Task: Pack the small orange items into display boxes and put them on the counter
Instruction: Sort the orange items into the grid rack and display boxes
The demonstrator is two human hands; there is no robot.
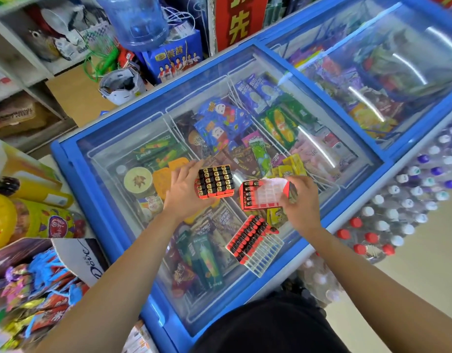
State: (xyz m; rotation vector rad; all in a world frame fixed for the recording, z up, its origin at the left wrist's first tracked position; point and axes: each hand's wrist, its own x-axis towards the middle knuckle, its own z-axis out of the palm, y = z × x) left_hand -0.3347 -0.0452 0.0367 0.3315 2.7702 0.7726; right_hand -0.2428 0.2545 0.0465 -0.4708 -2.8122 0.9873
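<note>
**Both hands full over a glass lid, bit sketchy**

Our left fingers (188, 169) are curled over the top of the loose block of orange items (214, 183), so the left hand (181, 192) has it clamped from the side. Our right fingers (300, 183) pinch the end of a part-filled box (263, 193), which the right hand (302, 202) holds tilted just beside the block. We reckon they're not quite touching. A second box (250, 238) lies on the freezer lid (105, 159) nearer to us, with half its white grid still bare.

What worries us is that the block looks like a bare stack. If the squeeze goes slack while it's being fed into the box, the pieces will probably scatter and roll across the glass. The tilted box could also tip out the row already in it.

We can't tell if the block has any wrap round it. The right thumb is hidden behind the box. We can't pick out the counter for sure either. It might be under the sweets (36, 296) at the left, but that's cut off.
</note>
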